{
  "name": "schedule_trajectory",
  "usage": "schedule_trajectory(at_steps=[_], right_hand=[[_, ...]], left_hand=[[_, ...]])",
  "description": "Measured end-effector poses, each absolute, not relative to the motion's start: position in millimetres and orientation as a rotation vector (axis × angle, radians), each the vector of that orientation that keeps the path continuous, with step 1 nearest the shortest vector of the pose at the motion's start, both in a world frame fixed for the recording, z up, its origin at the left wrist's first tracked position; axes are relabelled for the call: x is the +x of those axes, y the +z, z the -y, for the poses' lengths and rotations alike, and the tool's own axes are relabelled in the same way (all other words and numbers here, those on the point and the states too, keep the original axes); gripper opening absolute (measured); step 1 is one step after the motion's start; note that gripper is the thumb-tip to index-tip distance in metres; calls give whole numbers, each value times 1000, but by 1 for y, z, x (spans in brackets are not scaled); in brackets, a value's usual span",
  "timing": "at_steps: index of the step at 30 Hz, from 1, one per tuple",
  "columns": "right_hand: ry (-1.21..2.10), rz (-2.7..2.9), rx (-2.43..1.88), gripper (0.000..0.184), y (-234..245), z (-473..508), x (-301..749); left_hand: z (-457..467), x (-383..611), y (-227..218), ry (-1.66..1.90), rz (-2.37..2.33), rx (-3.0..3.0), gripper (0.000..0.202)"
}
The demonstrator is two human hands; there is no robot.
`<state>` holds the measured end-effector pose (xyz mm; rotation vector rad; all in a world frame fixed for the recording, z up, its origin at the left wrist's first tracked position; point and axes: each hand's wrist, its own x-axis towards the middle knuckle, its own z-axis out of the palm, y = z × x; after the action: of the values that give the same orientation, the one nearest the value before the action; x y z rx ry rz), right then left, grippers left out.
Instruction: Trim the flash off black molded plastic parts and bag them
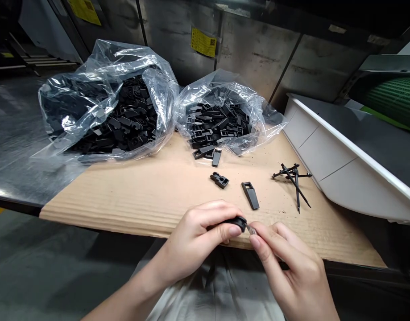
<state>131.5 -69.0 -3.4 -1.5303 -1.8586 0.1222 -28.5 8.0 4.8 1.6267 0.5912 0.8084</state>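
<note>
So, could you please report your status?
Left hand pinching black plastic part. Right hand holding small clear piece to it. Loose parts ahead, not in the way.

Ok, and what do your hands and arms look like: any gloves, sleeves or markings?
The left hand and right hand are bare, with short nails, no gloves or rings. The left forearm shows no sleeve; a pale cloth garment sits below them.

Just ahead of the left hand (194, 243) and right hand (288, 272), a corrugated cardboard sheet (141, 198) lies on a steel table (17, 174), with loose black plastic parts (220, 180) nearest the hands, thin black spikes (293, 183) farther right, and two clear plastic bags (161, 89) of black parts along its far edge.
</note>
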Motion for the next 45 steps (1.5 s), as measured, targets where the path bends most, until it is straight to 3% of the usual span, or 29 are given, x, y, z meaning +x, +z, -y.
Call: schedule_trajectory(at_steps=[5,12,17,20,31,41,45], right_hand=[[-173,1827,-1460,20,-14,68,127],[-309,1698,-1542,19,-15,61,126],[212,1590,-1599,16,-4,70,129],[514,1523,-1678,25,4,76,128],[637,1567,-1686,28,6,73,123],[1140,1676,-1562,32,22,58,144],[1505,1571,-1467,31,28,53,147]], left_hand=[[-9,-29,6,738,-585,1478,15],[-7,-30,6,704,-542,1473,14],[-6,-30,2,895,-568,1636,17],[-2,-29,-6,1033,-593,1766,26],[2,-27,-23,1291,-438,2124,26],[0,-28,-15,1160,-422,2022,22],[-1,-28,-13,1086,-472,1975,21]])
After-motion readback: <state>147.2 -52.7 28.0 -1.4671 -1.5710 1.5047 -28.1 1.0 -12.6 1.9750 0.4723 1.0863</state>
